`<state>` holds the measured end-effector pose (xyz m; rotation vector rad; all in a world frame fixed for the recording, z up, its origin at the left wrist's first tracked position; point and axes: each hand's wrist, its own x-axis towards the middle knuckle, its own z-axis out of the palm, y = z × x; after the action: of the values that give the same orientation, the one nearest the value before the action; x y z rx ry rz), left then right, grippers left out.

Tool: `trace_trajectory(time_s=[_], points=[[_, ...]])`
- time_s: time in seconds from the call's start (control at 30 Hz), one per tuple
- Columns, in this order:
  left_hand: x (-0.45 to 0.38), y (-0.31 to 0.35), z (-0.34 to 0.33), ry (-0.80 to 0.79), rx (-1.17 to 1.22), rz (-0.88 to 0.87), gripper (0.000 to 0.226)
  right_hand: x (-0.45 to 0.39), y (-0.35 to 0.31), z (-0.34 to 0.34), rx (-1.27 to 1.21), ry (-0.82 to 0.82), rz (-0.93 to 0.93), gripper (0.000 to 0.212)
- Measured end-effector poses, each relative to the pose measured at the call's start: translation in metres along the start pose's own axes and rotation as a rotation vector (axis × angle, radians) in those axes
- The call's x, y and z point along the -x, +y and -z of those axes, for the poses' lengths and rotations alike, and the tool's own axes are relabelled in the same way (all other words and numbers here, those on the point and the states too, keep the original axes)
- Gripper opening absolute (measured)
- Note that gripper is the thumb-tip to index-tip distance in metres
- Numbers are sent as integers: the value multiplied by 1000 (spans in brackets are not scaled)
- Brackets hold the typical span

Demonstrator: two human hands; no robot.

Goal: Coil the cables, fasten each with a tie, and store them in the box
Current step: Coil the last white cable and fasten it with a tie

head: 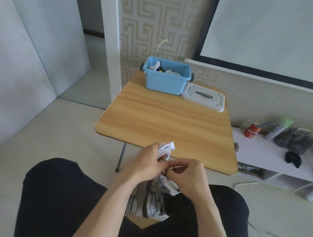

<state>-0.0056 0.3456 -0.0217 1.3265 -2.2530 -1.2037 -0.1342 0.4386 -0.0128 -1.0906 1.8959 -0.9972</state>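
Observation:
My left hand (148,161) grips a coiled white cable (165,149) at the near edge of the wooden table (166,119); the coil's upper end sticks out above my fingers. Close beside it, my right hand (187,173) pinches a thin black tie (167,171) at the coil's lower part. At the table's far side stands the blue box (166,82), holding several white coiled cables (159,67). One white cable end rises out of the box against the wall.
The box's white lid (203,98) lies flat on the table to the right of the box. A low white shelf (270,154) at the right carries a red can (252,130) and dark items. My legs and grey shoes are below the table edge.

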Motion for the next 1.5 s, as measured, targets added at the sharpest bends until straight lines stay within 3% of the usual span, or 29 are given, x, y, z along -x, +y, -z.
trace_trajectory(time_s=[0.3,0.47,0.6,0.8,1.0,1.1,1.2,1.5], points=[[4,-9,5,-38,68,-3,7,-1,14,2,-234,43,-87,28],[7,-4,11,-76,149,-47,21,1,16,0,-132,-24,-8,37],[8,-8,11,-100,207,-62,27,3,12,-8,-99,27,32,48],[6,-7,7,-123,198,-60,23,9,3,-6,-130,166,-5,11],[2,-8,-2,-105,153,-40,8,10,4,-5,-171,194,-63,12],[1,-11,-4,-100,154,-43,8,9,8,-5,-172,139,-58,22],[1,-14,-3,-82,146,-47,7,9,7,-4,-217,139,-59,10],[-3,-18,-6,54,228,-27,11,6,11,-5,-368,60,-134,11]])
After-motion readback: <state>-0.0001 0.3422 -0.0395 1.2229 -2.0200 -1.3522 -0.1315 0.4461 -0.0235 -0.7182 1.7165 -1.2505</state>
